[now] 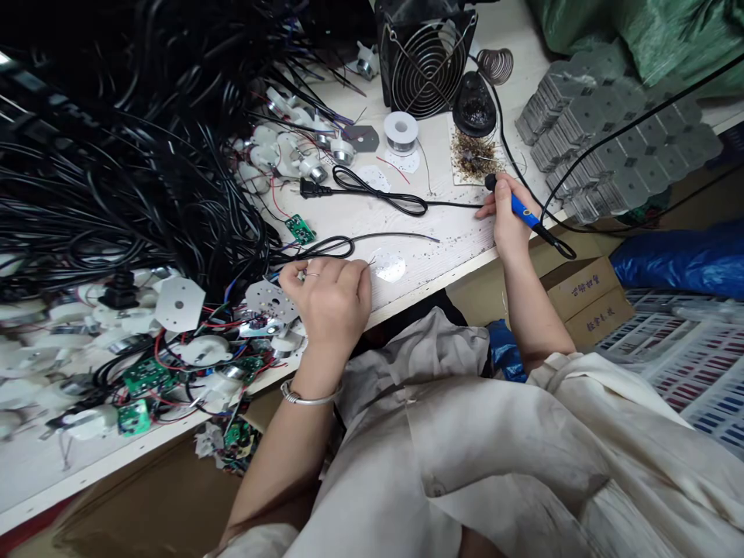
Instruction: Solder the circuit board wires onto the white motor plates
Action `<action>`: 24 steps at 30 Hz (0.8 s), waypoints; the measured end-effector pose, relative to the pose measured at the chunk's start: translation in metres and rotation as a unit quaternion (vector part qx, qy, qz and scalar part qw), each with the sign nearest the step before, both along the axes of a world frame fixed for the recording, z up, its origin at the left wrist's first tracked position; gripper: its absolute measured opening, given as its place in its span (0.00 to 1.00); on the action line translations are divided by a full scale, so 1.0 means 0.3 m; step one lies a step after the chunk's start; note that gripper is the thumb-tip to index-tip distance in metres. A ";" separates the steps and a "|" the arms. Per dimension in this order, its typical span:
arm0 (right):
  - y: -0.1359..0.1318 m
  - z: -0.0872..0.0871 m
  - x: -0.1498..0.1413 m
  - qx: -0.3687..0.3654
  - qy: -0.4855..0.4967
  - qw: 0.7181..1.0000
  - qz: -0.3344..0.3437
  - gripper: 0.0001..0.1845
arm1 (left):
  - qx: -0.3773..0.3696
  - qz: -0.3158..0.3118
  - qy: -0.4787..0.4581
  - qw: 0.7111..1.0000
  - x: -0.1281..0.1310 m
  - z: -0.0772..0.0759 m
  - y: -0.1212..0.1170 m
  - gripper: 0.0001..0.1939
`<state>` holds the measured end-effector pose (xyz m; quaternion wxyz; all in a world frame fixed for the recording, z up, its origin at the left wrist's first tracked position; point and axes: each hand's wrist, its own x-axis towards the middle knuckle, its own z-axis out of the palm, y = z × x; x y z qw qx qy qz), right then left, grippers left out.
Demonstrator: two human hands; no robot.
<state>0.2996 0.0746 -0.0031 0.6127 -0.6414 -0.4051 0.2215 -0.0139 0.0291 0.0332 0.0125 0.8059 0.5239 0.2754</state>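
Note:
My right hand (511, 221) grips a soldering iron (524, 211) by its blue handle. Its tip points left into a heap of brown crumbs (473, 159) on a small pale board. A black power cord (377, 195), looped and with a plug at its left end, runs up to the fingers of that hand. My left hand (331, 298), back upward, is closed at the table's front edge. A thin wire-like end shows by its fingers, but what they hold is mostly hidden. Beside it lie a grey perforated plate (270, 301) and a white disc (388, 265).
Black cords (174, 155) are heaped at the left, above white motor parts (201, 350) and green circuit boards (148, 376). A solder spool (401, 133), a fan (433, 66) and a wire coil (496, 66) stand behind. Stacked metal plates (616, 132) are at the right.

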 end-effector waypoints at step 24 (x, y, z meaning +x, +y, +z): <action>-0.241 0.070 -0.350 0.003 0.108 0.985 0.132 0.26 | -0.111 0.020 -0.109 0.988 0.028 -0.084 -0.052 0.05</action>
